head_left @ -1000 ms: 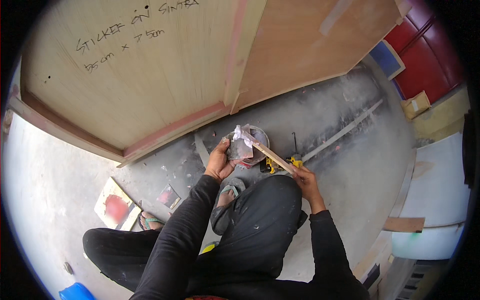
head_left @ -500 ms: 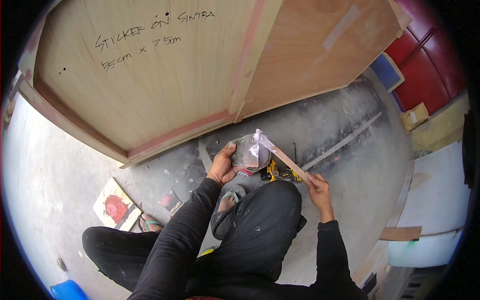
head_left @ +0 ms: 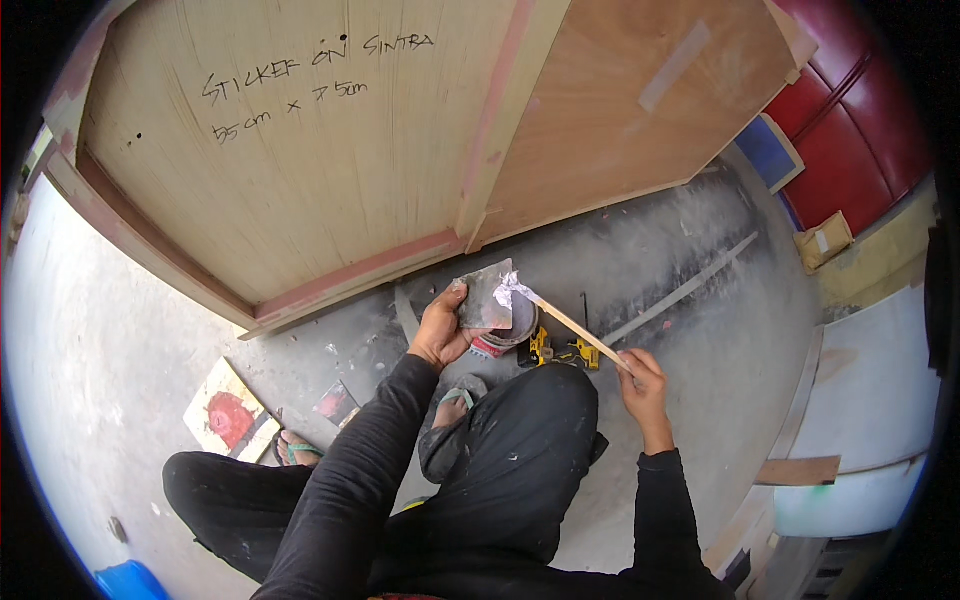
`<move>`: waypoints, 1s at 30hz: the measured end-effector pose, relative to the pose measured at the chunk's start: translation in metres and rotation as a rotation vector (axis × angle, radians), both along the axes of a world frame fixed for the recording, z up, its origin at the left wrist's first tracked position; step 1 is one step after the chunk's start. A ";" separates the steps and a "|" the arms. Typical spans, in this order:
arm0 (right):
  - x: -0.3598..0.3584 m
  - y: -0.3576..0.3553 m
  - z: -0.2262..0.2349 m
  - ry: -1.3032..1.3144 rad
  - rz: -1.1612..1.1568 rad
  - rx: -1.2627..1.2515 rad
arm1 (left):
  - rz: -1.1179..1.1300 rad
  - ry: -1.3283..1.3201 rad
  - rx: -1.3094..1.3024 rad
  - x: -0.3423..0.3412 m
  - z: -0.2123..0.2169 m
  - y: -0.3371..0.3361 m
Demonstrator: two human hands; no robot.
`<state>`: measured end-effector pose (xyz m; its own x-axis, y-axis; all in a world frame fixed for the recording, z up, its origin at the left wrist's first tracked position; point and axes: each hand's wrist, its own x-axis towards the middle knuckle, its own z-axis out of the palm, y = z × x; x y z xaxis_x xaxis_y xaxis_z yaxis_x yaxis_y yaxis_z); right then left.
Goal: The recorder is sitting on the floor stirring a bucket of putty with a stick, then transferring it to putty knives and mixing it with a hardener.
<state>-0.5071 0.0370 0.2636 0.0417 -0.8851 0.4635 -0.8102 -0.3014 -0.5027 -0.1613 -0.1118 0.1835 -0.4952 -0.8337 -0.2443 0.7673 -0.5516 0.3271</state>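
Some pale paste [head_left: 507,288] lay at the right edge of the plate [head_left: 476,305], which was held above and partly over the bucket [head_left: 490,347], near the foot of a wooden panel [head_left: 300,170]. The left hand [head_left: 442,328] gripped the plate by its left side, thumb on top; the right hand [head_left: 643,385] pinched the far end of a thin stick [head_left: 573,325], whose coated tip appeared to meet that same edge. The transfer looked partly done: one clump had reached the plate, while more clung to the stick, and most of the plate's face bore no thick paste. How much the bucket contained could not be told, since the plate hid part of its mouth. Pink strips ran along the panel's frame, though whether any were fresh was unclear. Just right of the bucket, beneath the stick, yellow tools [head_left: 588,352] crowded the floor, and the right knee [head_left: 565,395] rose close behind them. A sandalled foot [head_left: 453,408] was planted near the bucket. Farther left lay a small dark sheet [head_left: 336,404] and a red-smeared board [head_left: 215,385]; a brown panel [head_left: 640,110] closed off the space ahead.
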 end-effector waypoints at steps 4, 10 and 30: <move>0.006 -0.009 -0.005 -0.048 0.018 -0.071 | -0.041 0.125 -0.023 -0.010 0.005 0.006; 0.004 -0.009 -0.020 0.018 0.057 -0.022 | 0.049 0.208 0.004 -0.007 0.017 0.012; 0.007 -0.008 0.004 -0.115 0.047 0.095 | 0.027 0.188 -0.049 0.019 0.024 0.017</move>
